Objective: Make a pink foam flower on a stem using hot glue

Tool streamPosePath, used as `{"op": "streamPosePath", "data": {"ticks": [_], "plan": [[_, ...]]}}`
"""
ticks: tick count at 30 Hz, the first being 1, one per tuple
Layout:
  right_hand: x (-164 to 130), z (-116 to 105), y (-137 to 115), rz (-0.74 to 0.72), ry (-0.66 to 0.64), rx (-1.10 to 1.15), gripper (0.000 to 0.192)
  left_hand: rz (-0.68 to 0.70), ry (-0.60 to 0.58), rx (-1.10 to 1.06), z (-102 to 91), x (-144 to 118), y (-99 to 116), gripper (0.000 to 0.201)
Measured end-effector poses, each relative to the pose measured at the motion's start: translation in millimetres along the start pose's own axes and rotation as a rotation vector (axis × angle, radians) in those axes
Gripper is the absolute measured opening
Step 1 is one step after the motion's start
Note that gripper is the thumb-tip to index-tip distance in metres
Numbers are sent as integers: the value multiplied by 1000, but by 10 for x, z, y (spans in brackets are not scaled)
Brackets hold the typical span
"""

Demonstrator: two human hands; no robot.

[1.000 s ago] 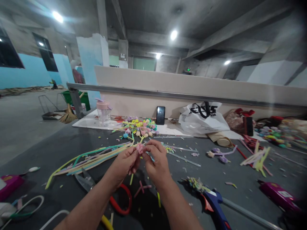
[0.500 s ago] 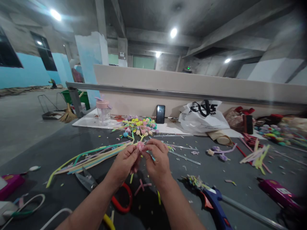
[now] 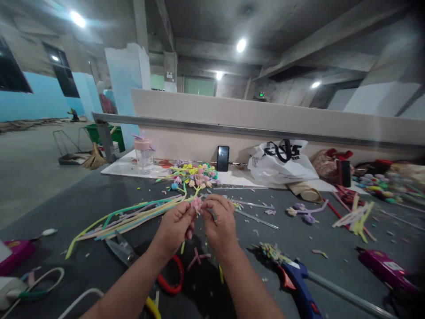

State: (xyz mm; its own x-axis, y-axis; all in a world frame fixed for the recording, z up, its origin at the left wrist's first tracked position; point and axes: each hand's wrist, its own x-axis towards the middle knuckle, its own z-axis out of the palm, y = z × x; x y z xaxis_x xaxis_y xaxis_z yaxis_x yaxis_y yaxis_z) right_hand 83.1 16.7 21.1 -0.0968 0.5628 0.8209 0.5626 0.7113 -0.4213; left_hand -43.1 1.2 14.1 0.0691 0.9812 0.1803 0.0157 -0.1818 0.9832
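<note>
**Both hands pinching one pink flower head, mid-assembly**

Nearest edge of the bench (image 3: 83, 199): red-handled cutters (image 3: 166, 277), jaws lying left of the wrists, plus a blue glue gun (image 3: 300, 283) right of the right forearm. One of each. A few short pink offcuts (image 3: 198, 258) lie under the hands.

Left hand (image 3: 174, 226) and right hand (image 3: 221, 223) are closed together, fingertips of both pinching a small pink flower head (image 3: 196, 204), held just above the bench, centre frame. Can't tell whether a stem is attached yet; fingers hide it.

Judgement: this piece is partway, bud shaped but not visibly mounted.

Just beyond the hands: a loose bundle of long stems (image 3: 133, 215), green/yellow/lilac, too overlapped to count. It runs up to a cluster of finished flowers (image 3: 194, 175), well over ten heads, so a good batch looks done.

Right: two lilac flowers (image 3: 303, 213) lying apart, one pile of spare strips (image 3: 357, 219), one magenta box (image 3: 385, 270).

Far edge: one clear jar with pink lid (image 3: 143, 155), one phone (image 3: 222, 158) propped upright, one white bag (image 3: 282, 164).
</note>
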Motion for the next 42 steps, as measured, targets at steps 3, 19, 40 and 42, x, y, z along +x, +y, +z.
{"op": "streamPosePath", "data": {"ticks": [3, 19, 40, 42], "plan": [[7, -36, -43, 26, 3, 88, 7, 215, 139, 317, -34, -19, 1, 28], [-4, -12, -71, 75, 45, 136, 4, 637, 296, 857, -65, -64, -126, 11], [-10, 28, -65, 126, 61, 147, 8, 329, 103, 352, -52, -15, -66, 19], [-10, 24, -74, 121, 48, 117, 8, 269, 74, 290, -48, 6, -73, 21]]}}
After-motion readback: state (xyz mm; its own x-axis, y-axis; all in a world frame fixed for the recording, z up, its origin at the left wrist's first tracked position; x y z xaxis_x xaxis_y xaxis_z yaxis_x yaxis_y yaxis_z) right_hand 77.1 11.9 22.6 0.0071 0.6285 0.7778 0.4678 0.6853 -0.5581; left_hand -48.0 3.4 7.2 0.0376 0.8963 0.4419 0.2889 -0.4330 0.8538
